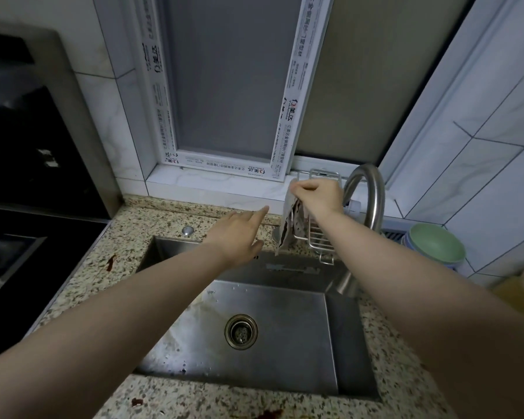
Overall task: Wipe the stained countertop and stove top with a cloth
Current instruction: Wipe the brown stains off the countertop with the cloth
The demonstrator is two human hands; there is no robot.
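The cloth (289, 225) hangs right of centre in the frame, a limp, patterned rag of pale and dark patches, dangling over the back edge of the sink (254, 322). My right hand (318, 196) pinches its top corner between curled fingers and thumb, so the cloth drops straight down beside a wire rack (321, 237) that sits at the rear of the basin. Just right of that hand the curved steel tap (372, 201) arches over.

My left hand (239, 234) reaches forward near the middle of the frame, holding nothing, fingers straight and spread loosely, the forefinger pointing toward the cloth but apart from it. Both of my bare forearms run in from the lower corners of the frame.

Around the sink lies the speckled stone worktop (82, 282). A dark red stain (111, 263) marks it at the left of the basin, and more red stains (137, 402) show along the bottom edge of the frame. The drain (241, 331) sits in the wet basin floor below my arms.

At the far left is the black stove top (6, 267), with a dark range hood (28, 131) above it. Stacked green and blue bowls (434, 246) stand at the right, behind the tap, and a frosted window (230, 80) fills the upper middle of the frame.
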